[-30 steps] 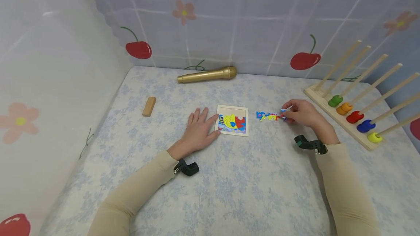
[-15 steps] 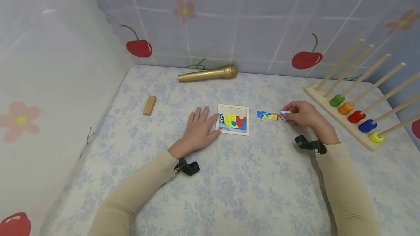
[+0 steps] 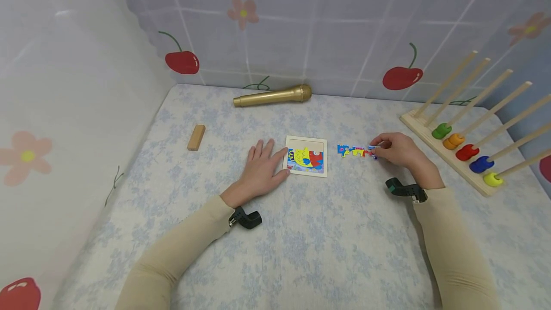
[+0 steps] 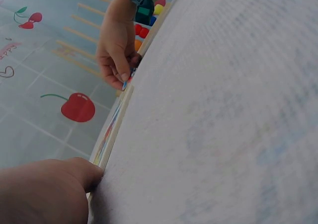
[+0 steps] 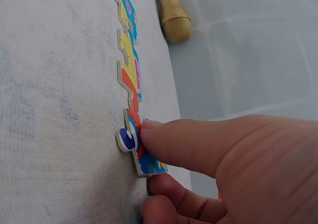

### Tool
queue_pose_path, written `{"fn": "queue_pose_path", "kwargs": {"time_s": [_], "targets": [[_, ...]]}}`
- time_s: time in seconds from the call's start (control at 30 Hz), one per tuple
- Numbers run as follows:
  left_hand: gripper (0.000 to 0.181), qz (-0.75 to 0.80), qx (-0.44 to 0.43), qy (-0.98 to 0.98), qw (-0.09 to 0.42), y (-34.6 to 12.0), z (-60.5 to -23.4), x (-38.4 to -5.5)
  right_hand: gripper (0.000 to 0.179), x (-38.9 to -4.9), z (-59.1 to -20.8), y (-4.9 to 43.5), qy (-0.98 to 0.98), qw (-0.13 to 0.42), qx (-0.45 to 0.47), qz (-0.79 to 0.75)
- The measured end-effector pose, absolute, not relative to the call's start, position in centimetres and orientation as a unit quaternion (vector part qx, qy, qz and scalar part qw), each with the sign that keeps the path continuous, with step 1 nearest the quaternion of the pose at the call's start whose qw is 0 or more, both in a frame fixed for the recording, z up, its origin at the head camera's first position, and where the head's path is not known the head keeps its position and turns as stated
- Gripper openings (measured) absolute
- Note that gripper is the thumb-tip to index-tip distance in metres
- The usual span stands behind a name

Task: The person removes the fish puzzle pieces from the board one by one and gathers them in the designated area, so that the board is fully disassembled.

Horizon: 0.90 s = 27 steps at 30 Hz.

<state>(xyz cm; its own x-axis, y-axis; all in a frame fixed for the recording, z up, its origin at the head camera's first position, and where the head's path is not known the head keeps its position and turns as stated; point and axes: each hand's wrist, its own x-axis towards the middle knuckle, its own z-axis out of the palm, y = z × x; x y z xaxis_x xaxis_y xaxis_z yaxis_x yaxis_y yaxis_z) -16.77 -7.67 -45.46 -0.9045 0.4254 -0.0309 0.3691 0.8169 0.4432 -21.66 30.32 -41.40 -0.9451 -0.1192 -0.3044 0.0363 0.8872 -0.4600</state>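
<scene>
My left hand (image 3: 259, 172) lies with fingers spread on the cloth, its thumb and index finger at the left edge of the puzzle tray (image 3: 305, 138). The square wooden tray holds a partly assembled fish picture (image 3: 304, 160) in yellow, red and blue; its upper strip is bare wood. To its right, my right hand (image 3: 398, 149) pinches a puzzle piece (image 5: 150, 163) with a blue and white eye. That piece lines up at the right end of two loose puzzle pieces, a blue one (image 3: 342, 150) and a yellow-red one (image 5: 130, 70).
A gold microphone (image 3: 273, 96) lies along the back of the table. At the left is a small wooden block (image 3: 196, 138). A wooden stacking rack (image 3: 447, 157) with upright pegs and colored beads stands right of my right hand. Patterned curtains border the table.
The held puzzle piece has turned from tilted to flatter and sits in line with the loose pieces. My left hand has stayed in place at the tray.
</scene>
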Motion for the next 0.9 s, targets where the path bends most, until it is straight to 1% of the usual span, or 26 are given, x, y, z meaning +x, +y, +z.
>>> {"fn": "queue_pose_path", "kwargs": {"time_s": [0.43, 0.9], "targets": [[0.061, 0.224, 0.209, 0.95, 0.058, -7.65, -45.6, -16.78, 0.032, -21.61, -41.29, 30.42, 0.958, 0.156, -0.031, -0.238], [0.061, 0.225, 0.203, 0.951, 0.066, -7.64, -45.65, -16.81, 0.032, -21.68, -41.71, 30.75, 0.957, 0.151, -0.03, -0.245]]}}
